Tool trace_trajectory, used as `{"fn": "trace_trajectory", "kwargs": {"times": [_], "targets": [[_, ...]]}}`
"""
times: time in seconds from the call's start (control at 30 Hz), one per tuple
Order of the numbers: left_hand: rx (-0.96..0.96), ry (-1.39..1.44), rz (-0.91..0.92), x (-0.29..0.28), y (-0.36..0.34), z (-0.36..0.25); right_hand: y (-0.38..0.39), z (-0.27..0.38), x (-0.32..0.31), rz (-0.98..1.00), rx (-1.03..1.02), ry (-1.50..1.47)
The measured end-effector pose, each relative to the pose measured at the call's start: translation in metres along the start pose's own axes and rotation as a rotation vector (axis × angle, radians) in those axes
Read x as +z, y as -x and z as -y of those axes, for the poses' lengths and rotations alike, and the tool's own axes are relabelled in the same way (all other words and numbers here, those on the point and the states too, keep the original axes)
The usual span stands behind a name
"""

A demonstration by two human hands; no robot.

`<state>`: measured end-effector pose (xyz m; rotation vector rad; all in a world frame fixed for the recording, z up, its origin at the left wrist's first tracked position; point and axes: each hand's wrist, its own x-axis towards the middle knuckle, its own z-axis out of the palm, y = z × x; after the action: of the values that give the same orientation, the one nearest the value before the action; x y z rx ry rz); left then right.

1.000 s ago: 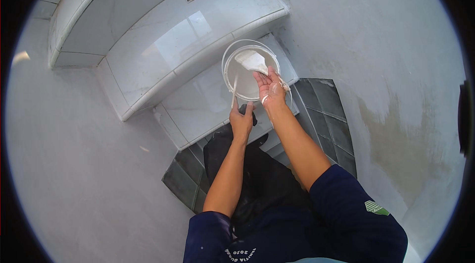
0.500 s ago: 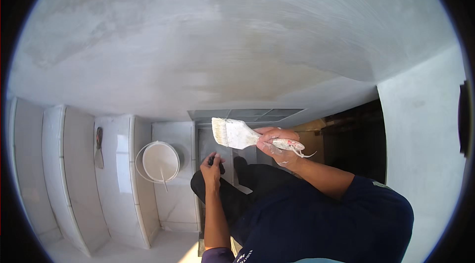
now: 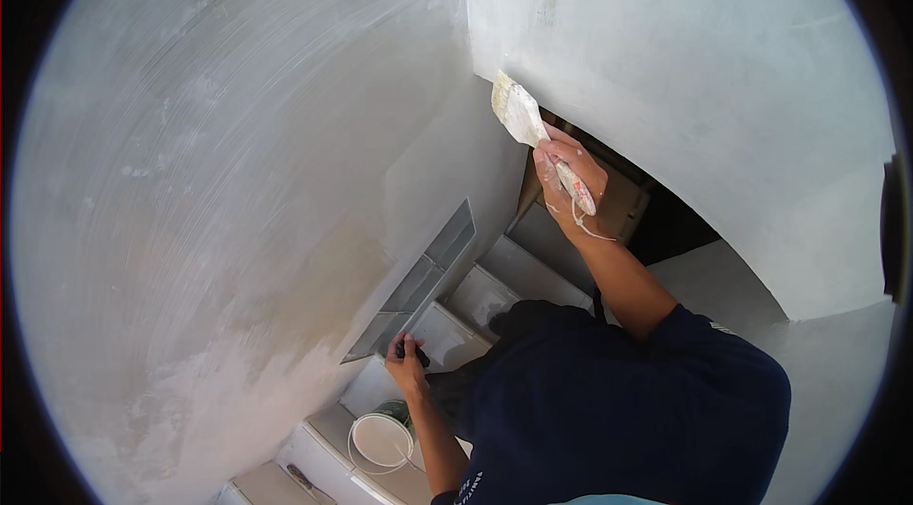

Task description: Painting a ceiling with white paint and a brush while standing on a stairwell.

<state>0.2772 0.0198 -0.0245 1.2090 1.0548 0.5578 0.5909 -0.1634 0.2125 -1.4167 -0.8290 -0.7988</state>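
Observation:
My right hand (image 3: 573,170) is wrapped round the handle of a wide paintbrush (image 3: 519,113), splashed with white; a string dangles from its handle end. The bristles point up and away, at the corner where the left wall (image 3: 285,125) meets the white wall (image 3: 647,58). Whether they touch the surface I cannot tell. Lower and to the left, my left hand (image 3: 406,364) is closed on a small black object (image 3: 420,353), mostly hidden by the fingers. A white bucket (image 3: 382,438) of pale liquid, with a thin stick in it, stands on a stair beside my left forearm.
Pale stairs (image 3: 437,334) run diagonally beneath me. A scraper (image 3: 302,478) lies on a step at the lower left. Set low in the left wall is a grey panelled strip (image 3: 414,286). Below the white wall's curved lower edge is a dark opening (image 3: 666,220).
My view has turned toward the right, bringing the wall corner to the middle. The paintbrush has swung from pointing left to pointing up, near the corner. My left hand keeps the black object.

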Motion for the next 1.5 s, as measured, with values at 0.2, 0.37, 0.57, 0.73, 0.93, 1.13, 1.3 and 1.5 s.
{"fn": "trace_trajectory", "kwargs": {"times": [0.2, 0.37, 0.57, 0.73, 0.93, 1.13, 1.3, 1.5], "targets": [[0.075, -0.046, 0.016, 0.017, -0.005, -0.014, -0.024, -0.029, -0.003, 0.013, -0.078, 0.081], [0.069, -0.091, 0.016, 0.013, -0.017, -0.016, -0.032, -0.049, 0.016, 0.014, -0.097, 0.076], [0.044, -0.092, -0.009, 0.024, -0.016, -0.006, -0.018, -0.017, 0.022, 0.179, -0.170, -0.023], [0.003, -0.088, -0.009, 0.037, -0.006, -0.013, -0.013, -0.033, -0.009, 0.049, -0.180, 0.016], [-0.006, -0.113, -0.036, 0.044, 0.006, -0.014, -0.027, -0.050, -0.022, 0.065, -0.075, 0.084], [0.037, -0.109, -0.061, 0.032, 0.011, -0.006, -0.075, -0.048, -0.001, 0.036, -0.134, 0.097], [0.033, -0.121, -0.101, 0.026, 0.007, -0.012, -0.139, -0.025, 0.012, -0.143, -0.385, 0.071], [0.037, -0.108, -0.146, 0.015, 0.007, -0.002, -0.063, -0.054, 0.022, 0.028, -0.353, 0.181]]}}
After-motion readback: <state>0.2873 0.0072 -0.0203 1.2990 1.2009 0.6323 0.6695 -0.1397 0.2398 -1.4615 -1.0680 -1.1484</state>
